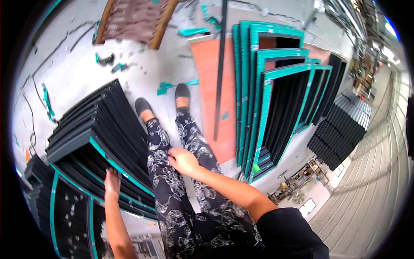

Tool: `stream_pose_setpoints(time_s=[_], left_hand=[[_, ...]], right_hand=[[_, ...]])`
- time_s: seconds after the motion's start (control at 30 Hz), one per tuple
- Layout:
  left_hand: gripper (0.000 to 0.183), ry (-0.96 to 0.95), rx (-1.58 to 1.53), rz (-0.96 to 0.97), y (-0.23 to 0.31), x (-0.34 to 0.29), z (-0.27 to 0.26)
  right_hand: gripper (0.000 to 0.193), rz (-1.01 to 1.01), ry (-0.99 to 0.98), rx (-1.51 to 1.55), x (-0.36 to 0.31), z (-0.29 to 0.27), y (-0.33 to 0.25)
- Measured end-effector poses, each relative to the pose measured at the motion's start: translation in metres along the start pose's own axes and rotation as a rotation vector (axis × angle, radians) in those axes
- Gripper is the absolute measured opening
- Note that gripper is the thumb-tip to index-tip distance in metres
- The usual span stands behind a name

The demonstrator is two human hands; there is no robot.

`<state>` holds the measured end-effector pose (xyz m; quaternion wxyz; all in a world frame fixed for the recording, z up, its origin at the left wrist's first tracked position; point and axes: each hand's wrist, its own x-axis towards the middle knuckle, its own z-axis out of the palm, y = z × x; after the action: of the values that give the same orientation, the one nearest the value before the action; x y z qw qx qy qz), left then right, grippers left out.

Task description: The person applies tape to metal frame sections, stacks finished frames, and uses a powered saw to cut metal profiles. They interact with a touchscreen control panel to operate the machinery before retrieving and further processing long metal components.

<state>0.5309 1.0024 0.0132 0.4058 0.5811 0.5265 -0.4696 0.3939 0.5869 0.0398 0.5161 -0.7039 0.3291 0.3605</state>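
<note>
On the left stands a stack of black frames (123, 113), the front one edged with teal film. My left hand (112, 183) is at the front frame's teal-edged bar, its fingers hooked at the inner edge and their tips in shadow. In front of my patterned trousers, my right hand (183, 161) hovers at knee height with its fingers curled closed. Whatever those fingers may hold is hidden.
More black frames with teal film (267, 73) lean upright on the right, over an orange-pink sheet (209, 86). A long dark bar (220, 73) lies ahead. A brown slatted rack (133, 19) stands farther off. Teal film scraps (166, 87) litter the floor.
</note>
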Motion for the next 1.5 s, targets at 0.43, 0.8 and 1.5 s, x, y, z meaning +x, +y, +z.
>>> stream_pose_setpoints(time_s=[0.43, 0.8, 1.5], left_hand=[[0.106, 0.181, 1.732, 0.436, -0.047, -0.286, 0.208], [0.093, 0.138, 1.948, 0.542, -0.009, -0.299, 0.246], [0.073, -0.109, 1.709, 0.972, 0.012, -0.501, 0.357]], right_hand=[[0.087, 0.395, -0.049, -0.192, -0.157, -0.052, 0.000], [0.062, 0.556, 0.348, 0.261, -0.232, -0.085, 0.054], [0.015, 0.492, 0.617, 0.972, -0.316, -0.037, 0.272]])
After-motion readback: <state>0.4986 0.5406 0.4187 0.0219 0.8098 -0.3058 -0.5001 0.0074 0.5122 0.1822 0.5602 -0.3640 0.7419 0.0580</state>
